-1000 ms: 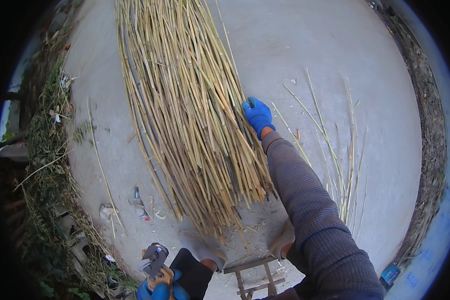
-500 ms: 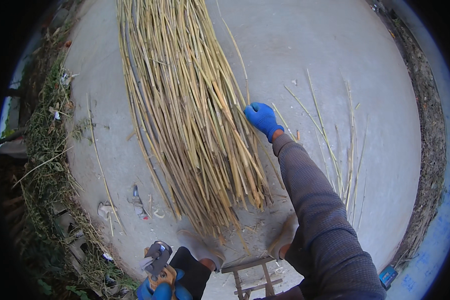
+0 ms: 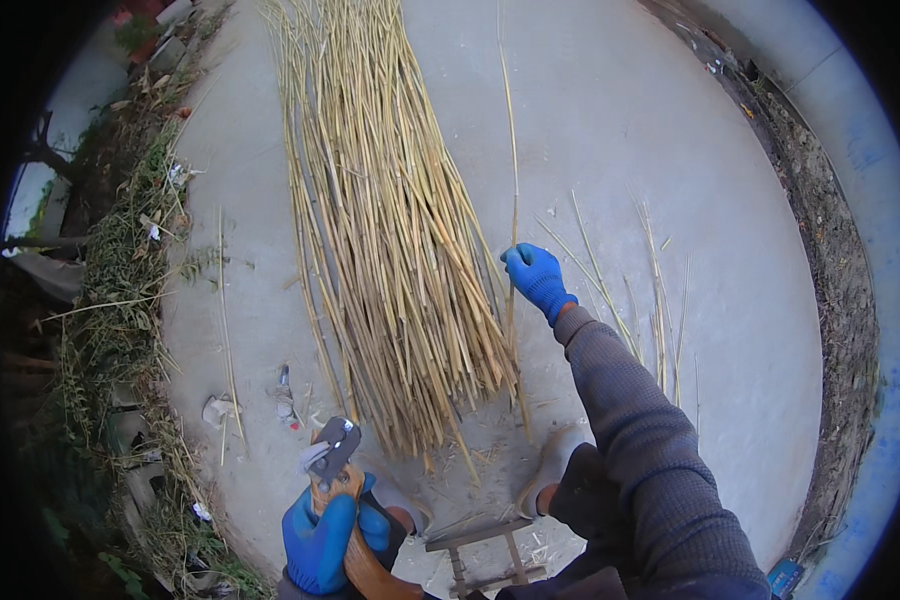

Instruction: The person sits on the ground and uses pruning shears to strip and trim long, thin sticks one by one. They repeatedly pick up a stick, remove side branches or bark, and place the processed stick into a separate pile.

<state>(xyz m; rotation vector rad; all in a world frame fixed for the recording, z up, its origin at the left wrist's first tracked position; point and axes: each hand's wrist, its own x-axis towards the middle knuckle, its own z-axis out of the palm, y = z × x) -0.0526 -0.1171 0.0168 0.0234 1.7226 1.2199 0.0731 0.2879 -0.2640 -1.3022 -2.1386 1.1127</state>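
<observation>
My right hand (image 3: 536, 280), in a blue knit glove, is closed around one long, thin cane (image 3: 512, 130). This cane stretches far forward beside the right edge of a big heap of dry yellow-brown canes (image 3: 390, 220), its near end coming down by the heap's near right corner. At the lower left, my left hand (image 3: 320, 540), also gloved in blue, grips a wooden-handled tool (image 3: 335, 455). The tool has a dark metal head and a curved wooden handle; its exact kind cannot be made out.
Several loose thin canes (image 3: 660, 300) lie on the concrete to the right. A small wooden stool (image 3: 480, 537) is between my legs. On the left, a single cane (image 3: 227, 330) and scraps (image 3: 220, 410) lie near a weedy edge (image 3: 120, 340). A low wall (image 3: 855, 180) curves along the right.
The view has shifted. My right hand has drawn the cane slightly away from the heap's edge. My left hand has come up further into view with the tool.
</observation>
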